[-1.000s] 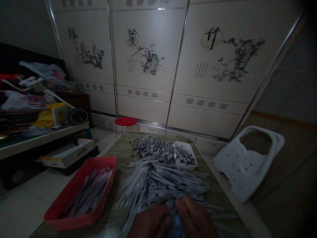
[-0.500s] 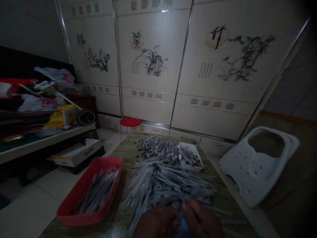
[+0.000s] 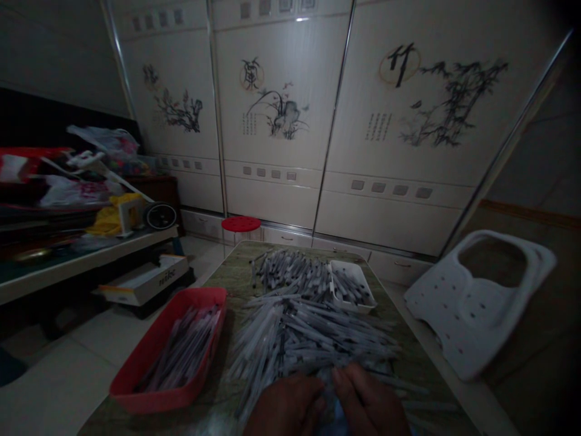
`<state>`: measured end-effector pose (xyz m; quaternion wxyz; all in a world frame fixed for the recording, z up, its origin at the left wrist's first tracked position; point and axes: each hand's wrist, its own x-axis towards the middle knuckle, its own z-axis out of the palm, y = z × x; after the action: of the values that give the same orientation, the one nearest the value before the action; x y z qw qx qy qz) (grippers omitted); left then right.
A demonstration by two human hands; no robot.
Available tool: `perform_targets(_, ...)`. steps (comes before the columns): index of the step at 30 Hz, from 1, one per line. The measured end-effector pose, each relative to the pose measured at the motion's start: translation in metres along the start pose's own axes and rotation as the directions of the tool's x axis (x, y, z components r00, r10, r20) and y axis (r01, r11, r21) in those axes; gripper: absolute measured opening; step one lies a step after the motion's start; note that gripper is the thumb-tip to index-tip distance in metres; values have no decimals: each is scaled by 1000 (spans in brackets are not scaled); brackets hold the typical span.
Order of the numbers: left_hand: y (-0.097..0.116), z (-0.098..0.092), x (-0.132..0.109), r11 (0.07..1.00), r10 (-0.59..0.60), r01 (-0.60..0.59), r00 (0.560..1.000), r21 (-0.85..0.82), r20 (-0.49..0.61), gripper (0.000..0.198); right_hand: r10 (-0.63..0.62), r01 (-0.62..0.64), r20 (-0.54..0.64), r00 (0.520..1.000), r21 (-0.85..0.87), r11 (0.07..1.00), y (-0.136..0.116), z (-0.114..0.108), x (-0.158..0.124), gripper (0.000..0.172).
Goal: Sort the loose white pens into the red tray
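My left hand (image 3: 285, 404) and my right hand (image 3: 370, 401) are close together at the near edge of the table, thumbs facing each other. Fingers on both are curled into a pinch, and whatever they hold is too dark and hidden to name. Something bluish shows between and beneath them. Just beyond the hands spreads a loose pile of slim translucent pens (image 3: 318, 330) with dark parts. Behind it lies a heap of shorter pen-like pieces (image 3: 293, 269) with dark ends, beside a white tray (image 3: 333, 290) that holds more of them.
On the table's left stands a red plastic basket (image 3: 118, 387) with slender pens inside. A red stool (image 3: 241, 224) is past the far edge of the table (image 3: 236, 266). To the right leans a white plastic seat (image 3: 467, 315). A cluttered bench (image 3: 91, 263) occupies the left.
The view has shifted very slightly. Both hands stay together in nearly the same place, with only small finger movement. Basket, tray and piles look unchanged.
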<state>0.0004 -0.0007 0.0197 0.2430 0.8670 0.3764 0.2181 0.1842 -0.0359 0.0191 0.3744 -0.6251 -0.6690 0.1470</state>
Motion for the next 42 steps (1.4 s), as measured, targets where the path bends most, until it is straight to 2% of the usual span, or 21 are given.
perform_targets(2, 5, -3, 1, 999, -44, 44, 999, -14, 9, 31, 54, -54, 7, 999, 74, 996, -7, 1, 1, 51)
perform_targets(4, 9, -8, -1, 996, -40, 39, 999, -76, -8, 32, 100, -102, 21, 995, 141, 985, -14, -2, 2, 49)
perform_targets(6, 11, -14, -5, 988, -48, 36, 996, -148, -80, 32, 125, -125, 11, 992, 171, 977, -17, -10, 4, 48)
perform_targets(7, 11, -18, -7, 982, -79, 53, 987, -181, -141, 35, 137, -134, -6, 991, 178, 975, -18, -17, 5, 48)
perform_targets(9, 9, -27, -10, 965, -186, 125, 946, -231, -266, 41, 267, -254, -72, 961, 152, 955, -16, -33, 8, 48)
perform_targets(11, 7, -36, -12, 945, -279, 200, 904, -257, -323, 38, 356, -333, -140, 924, 166, 928, -13, -50, 10, 47)
perform_targets(14, 4, -47, -12, 934, -333, 272, 897, -233, -291, 29, 407, -386, -188, 894, 138, 912, -8, -68, 13, 46)
perform_targets(18, 7, -52, -11, 924, -382, 375, 912, -75, -148, 22, 434, -419, -205, 877, 113, 901, 0, -78, 15, 47)
perform_targets(21, 10, -46, -9, 918, -389, 392, 920, 62, -57, 20, 454, -443, -189, 871, 101, 891, 4, -80, 16, 48)
perform_targets(26, 12, -16, -2, 933, -301, 284, 953, 219, 44, 14, 477, -436, -252, 842, 200, 877, 0, -80, 15, 45)
perform_targets(32, 17, 12, 7, 909, -291, 268, 956, 318, 28, 18, 470, -421, -251, 846, 225, 878, 0, -79, 15, 46)
perform_targets(42, 24, 16, 16, 891, -311, 289, 950, 350, 6, 19, 462, -411, -222, 859, 238, 880, 10, -80, 15, 45)
